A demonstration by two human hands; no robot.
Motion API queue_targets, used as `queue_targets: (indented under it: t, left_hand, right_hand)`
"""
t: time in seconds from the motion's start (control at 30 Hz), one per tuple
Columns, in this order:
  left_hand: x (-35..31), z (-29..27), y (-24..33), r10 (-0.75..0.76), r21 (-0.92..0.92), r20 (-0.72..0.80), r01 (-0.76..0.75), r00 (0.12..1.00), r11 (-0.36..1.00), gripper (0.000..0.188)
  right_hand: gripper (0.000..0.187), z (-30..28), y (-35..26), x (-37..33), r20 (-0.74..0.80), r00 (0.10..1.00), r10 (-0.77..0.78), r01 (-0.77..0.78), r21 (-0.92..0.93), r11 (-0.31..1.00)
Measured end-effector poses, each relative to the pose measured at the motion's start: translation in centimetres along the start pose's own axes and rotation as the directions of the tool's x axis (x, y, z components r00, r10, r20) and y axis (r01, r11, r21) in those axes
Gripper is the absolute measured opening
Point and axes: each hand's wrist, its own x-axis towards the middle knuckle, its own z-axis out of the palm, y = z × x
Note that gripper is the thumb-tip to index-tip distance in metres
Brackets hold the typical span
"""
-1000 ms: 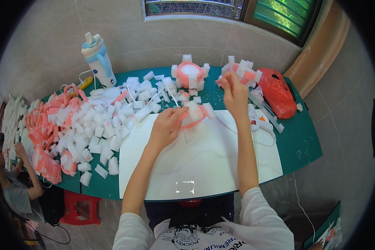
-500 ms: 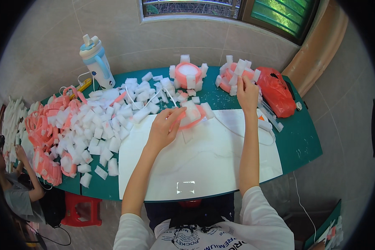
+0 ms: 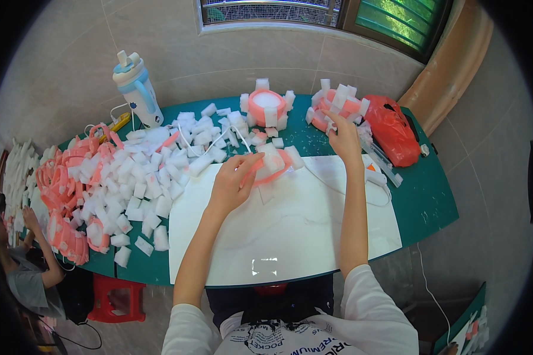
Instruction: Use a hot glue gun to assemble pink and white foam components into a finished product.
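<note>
On the white board [image 3: 278, 236] in front of me lies a pink foam ring [image 3: 285, 168] with white foam blocks [image 3: 271, 158] on it. My left hand [image 3: 234, 176] grips the ring's left side, its fingers curled over the edge. At the back right is a cluster of pink foam rings [image 3: 350, 106] with white foam blocks standing up from it. My right hand [image 3: 344, 139] is at the cluster's near side, index finger stretched toward it; I see nothing held in that hand. Another pink ring with blocks around it [image 3: 257, 105] stands at the back middle.
A pile of white foam blocks [image 3: 142, 183] and pink foam pieces [image 3: 62, 183] covers the left side. A white-blue bottle [image 3: 139, 94] stands behind it. A red plastic bag [image 3: 392, 130] sits far right. A white cable [image 3: 320, 176] crosses the board. Another person [image 3: 32, 272] works at left.
My right hand has let go of a white foam block at the back-right cluster and drawn back slightly toward me. The left hand has stayed at its ring.
</note>
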Motion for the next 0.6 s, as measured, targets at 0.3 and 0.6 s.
queue_targets:
  t: [0.3,0.6]
  left_hand:
    - [0.0,-0.2,0.0,-0.009,0.001,0.014,0.009,1.000,1.000,0.036]
    - [0.0,0.1,0.0,-0.008,-0.003,0.011,0.008,1.000,1.000,0.038]
  right_hand:
    - [0.025,-2.6,-6.2,0.0,0.388,0.917,-0.096,-0.009,0.261,0.965]
    - [0.027,0.5,-8.7,-1.6,0.364,0.845,-0.392,0.272,0.339,0.900]
